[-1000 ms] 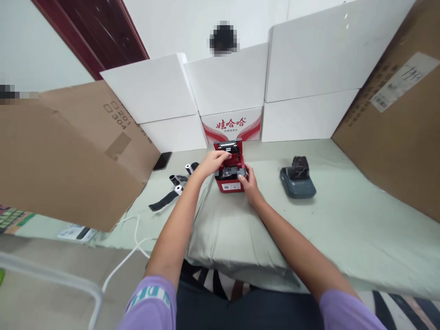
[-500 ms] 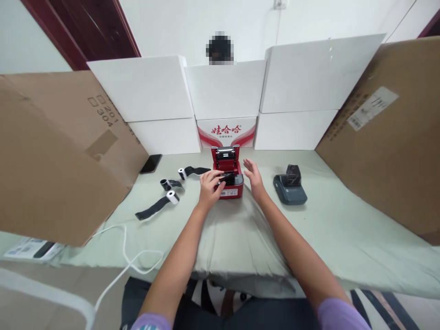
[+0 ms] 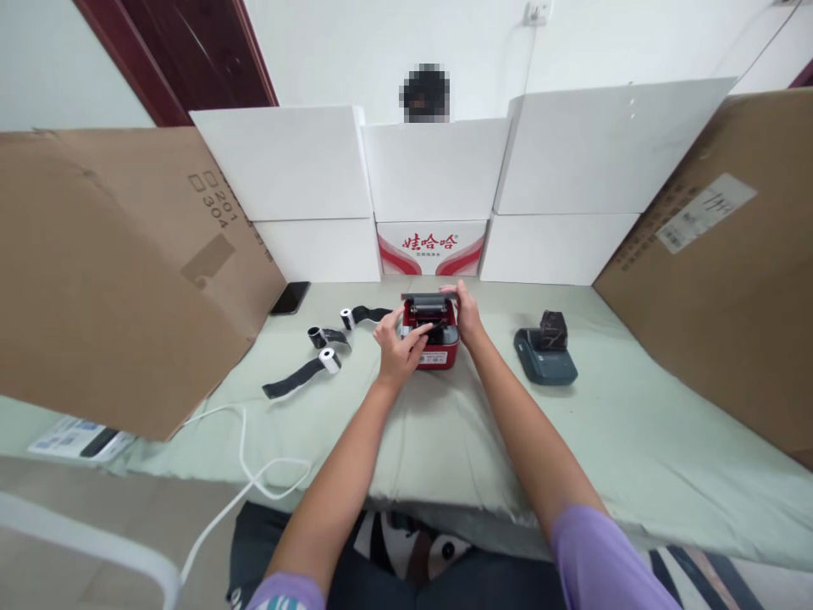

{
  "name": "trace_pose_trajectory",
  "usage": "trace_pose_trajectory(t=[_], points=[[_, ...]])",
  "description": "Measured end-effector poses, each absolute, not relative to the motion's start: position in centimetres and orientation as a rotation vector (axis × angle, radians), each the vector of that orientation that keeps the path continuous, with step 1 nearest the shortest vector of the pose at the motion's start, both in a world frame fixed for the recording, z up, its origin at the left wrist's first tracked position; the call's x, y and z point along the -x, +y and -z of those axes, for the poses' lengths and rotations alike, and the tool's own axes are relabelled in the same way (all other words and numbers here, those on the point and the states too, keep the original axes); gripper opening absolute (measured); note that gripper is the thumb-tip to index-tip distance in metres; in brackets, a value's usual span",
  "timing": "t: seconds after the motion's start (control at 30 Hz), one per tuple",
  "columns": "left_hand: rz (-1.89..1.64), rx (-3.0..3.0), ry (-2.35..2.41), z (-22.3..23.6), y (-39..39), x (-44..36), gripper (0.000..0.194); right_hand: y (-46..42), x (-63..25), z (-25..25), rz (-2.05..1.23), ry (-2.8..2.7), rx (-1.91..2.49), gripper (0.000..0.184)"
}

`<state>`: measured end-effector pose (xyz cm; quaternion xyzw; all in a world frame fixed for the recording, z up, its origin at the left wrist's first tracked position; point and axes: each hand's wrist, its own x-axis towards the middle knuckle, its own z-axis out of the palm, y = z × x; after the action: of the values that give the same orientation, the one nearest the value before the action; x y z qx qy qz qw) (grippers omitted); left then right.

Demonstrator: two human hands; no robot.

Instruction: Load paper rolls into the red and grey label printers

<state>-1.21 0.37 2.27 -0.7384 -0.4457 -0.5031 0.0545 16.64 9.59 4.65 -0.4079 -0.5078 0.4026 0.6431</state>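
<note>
A small red printer (image 3: pixel 436 363) with a white label on its front stands in the middle of the table. Its lid (image 3: pixel 429 298) is partly raised, tilted over the body, with a roller visible beneath. My right hand (image 3: pixel 468 315) is at the lid's right end, thumb and fingers around its edge. Across the printer's left side lies my left hand (image 3: pixel 399 346), fingers stretched, one fingertip on the black paper (image 3: pixel 438 329) inside. Part of that paper is hidden by my fingers.
Left lie paper rolls with black tails: a far roll (image 3: pixel 346 318), a middle roll (image 3: pixel 317 337) and a near roll (image 3: pixel 329 360). A phone (image 3: pixel 290 297) is behind them. A dark grey device (image 3: pixel 547 360) sits right. Cardboard (image 3: pixel 114 280) and white boxes (image 3: pixel 438 174) enclose the table; a person is behind.
My right hand has moved from beside the printer onto its lid, and the lid has swung down from upright. My left hand's fingers have straightened over the black paper. The view has shifted slightly.
</note>
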Motion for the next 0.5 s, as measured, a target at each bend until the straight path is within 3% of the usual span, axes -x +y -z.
trace_pose_trajectory(t=[0.1,0.3,0.5], points=[[1.554,2.24,-1.37,-2.1,0.4,1.1,0.04,6.9,-17.0,-3.3,-0.903,-1.177,0.957,0.038],[1.796,2.267,-1.487,-2.1,1.0,0.9,0.048,5.5,-15.9,-1.5,-1.038,-0.98,0.925,0.07],[2.335,2.425,-1.777,-1.3,3.9,1.6,0.049,5.1,-15.4,-0.7,-1.046,-1.001,0.87,0.062]])
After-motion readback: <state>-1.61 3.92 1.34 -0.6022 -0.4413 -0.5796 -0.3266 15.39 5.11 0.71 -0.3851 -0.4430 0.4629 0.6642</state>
